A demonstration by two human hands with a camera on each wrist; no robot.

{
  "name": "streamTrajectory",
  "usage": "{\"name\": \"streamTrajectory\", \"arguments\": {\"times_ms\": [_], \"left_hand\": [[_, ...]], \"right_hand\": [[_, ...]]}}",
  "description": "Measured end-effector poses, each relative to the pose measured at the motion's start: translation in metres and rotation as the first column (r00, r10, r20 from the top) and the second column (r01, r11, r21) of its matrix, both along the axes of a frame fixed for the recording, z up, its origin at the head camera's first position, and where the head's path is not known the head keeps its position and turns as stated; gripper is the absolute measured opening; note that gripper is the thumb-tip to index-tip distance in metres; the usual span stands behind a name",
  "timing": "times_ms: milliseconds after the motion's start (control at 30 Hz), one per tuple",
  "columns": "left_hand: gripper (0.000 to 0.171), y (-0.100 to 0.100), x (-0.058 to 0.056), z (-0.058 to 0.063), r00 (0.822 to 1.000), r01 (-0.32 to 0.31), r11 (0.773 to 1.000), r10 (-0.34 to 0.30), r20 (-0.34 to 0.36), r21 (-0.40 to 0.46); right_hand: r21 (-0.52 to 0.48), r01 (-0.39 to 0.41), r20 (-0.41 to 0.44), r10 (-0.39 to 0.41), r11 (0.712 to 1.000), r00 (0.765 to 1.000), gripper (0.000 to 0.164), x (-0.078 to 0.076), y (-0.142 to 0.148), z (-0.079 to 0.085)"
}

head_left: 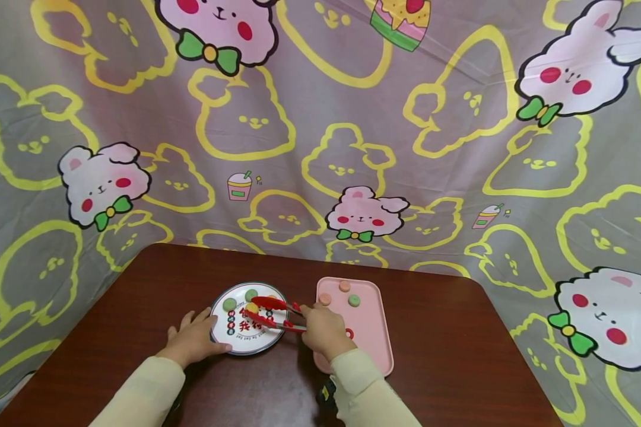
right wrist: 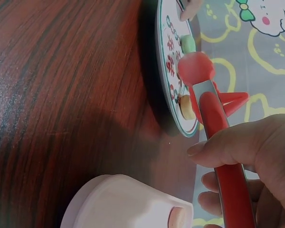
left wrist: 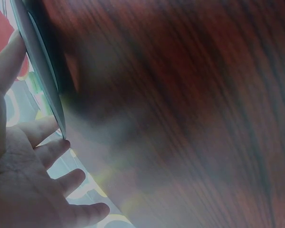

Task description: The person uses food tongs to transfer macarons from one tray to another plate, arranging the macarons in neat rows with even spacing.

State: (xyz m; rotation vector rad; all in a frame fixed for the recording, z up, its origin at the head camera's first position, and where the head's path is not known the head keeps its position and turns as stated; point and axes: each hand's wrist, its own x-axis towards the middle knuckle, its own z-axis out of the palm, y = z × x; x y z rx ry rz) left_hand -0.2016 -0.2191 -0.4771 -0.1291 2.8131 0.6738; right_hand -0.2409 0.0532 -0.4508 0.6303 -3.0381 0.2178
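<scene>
My left hand (head_left: 192, 339) rests at the left rim of a round white plate (head_left: 244, 344) with printed characters. Its thumb and a fingertip touch the rim, and the other fingers are spread. In my right hand (head_left: 323, 329) I grip red-tipped metal tongs (head_left: 294, 327), which reach over the plate. A yellow round piece (head_left: 252, 308) lies between the tong tips; whether they pinch it I cannot tell. Also on the plate are a green round piece (head_left: 229, 304), a second green piece (head_left: 251, 295) and an orange-tan piece (right wrist: 186, 108) partly behind the tongs.
Right of the plate lies a pink tray (head_left: 376, 338) bearing an orange piece (head_left: 344, 286), another orange piece (head_left: 324, 299) and a green piece (head_left: 354, 300). A dark wooden table (head_left: 448, 356) carries everything. Behind it hangs a patterned curtain (head_left: 278, 219).
</scene>
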Motion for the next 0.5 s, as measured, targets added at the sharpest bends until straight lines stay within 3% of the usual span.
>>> {"name": "streamTrajectory", "arguments": {"times_ms": [500], "left_hand": [[0.097,-0.0006,0.0015,-0.0002,1.000,0.010,1.000,-0.011,-0.017,-0.007]], "right_hand": [[0.003,0.016,0.042,-0.016,1.000,0.999,0.048,0.0007,-0.0036,0.0076]]}}
